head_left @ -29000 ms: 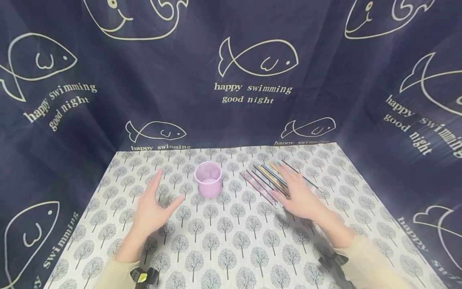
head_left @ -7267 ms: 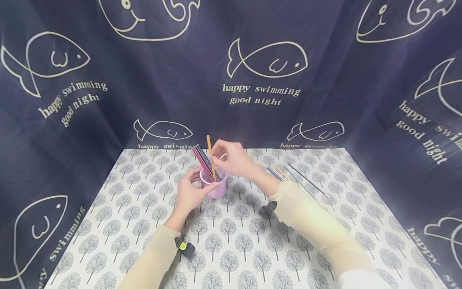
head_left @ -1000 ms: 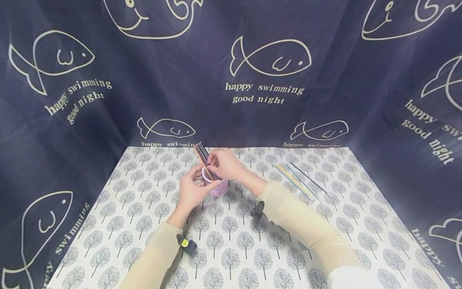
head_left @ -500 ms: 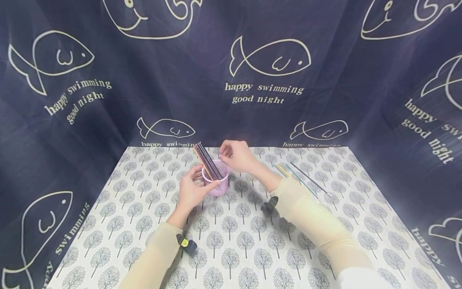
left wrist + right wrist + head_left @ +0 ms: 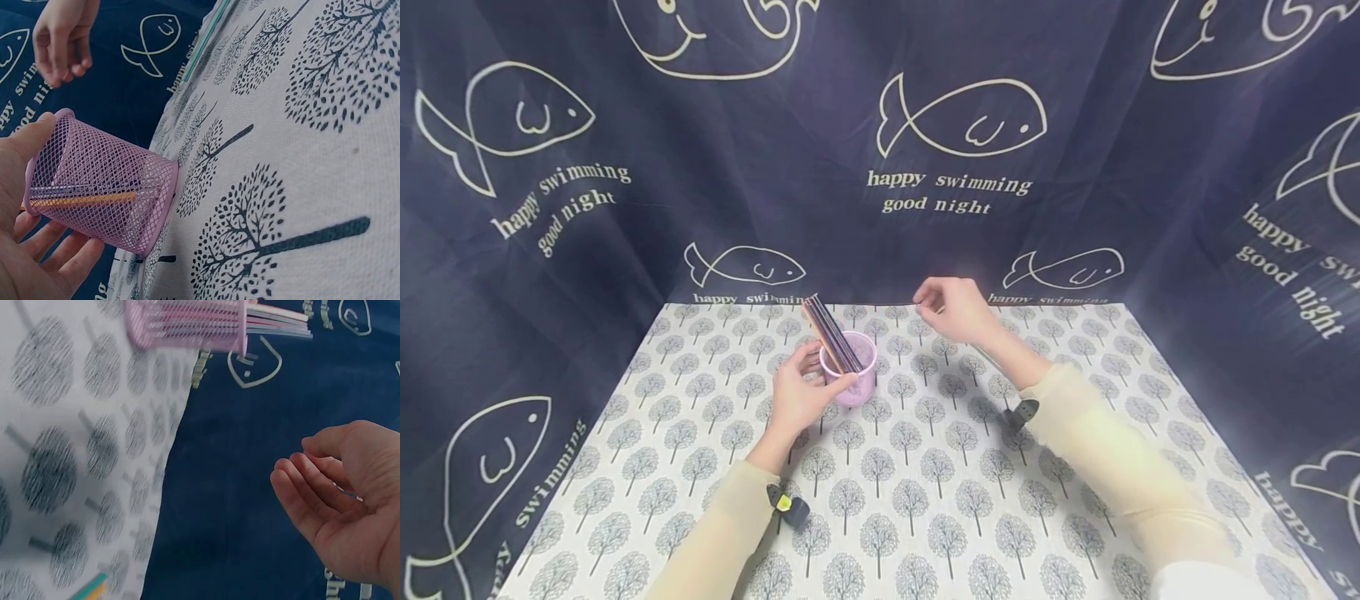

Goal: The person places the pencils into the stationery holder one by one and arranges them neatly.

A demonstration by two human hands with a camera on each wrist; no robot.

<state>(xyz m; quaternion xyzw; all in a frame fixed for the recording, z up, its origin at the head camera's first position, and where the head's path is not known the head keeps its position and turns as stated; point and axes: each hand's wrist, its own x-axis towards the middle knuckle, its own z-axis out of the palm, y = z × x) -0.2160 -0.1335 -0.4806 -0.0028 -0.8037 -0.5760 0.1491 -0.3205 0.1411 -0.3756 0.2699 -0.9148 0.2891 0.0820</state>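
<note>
My left hand (image 5: 805, 396) holds a lilac mesh pen holder (image 5: 859, 383), its thumb at the rim and its fingers round the far side. In the left wrist view the pen holder (image 5: 106, 181) stands on the cloth. Several thin pencils (image 5: 831, 333) lean to the left inside it, dark ones and an orange one among them. Right of the holder and above the table, my right hand (image 5: 958, 308) is empty, its fingers loosely bent, as the right wrist view of the hand (image 5: 350, 500) also shows. Teal and yellow pencils (image 5: 90, 587) lie on the table, mostly hidden behind my right forearm.
A white cloth with a tree print (image 5: 880, 500) covers the table. Dark blue curtains with fish drawings (image 5: 955, 250) hang behind it and on both sides. A camera (image 5: 1021, 412) sits on my right wrist, and another camera (image 5: 790, 507) on my left.
Over the last second my right hand let go of an orange pencil in the holder, then moved right and slightly up. Earlier the holder was empty, the pencils on the table. The left hand stays.
</note>
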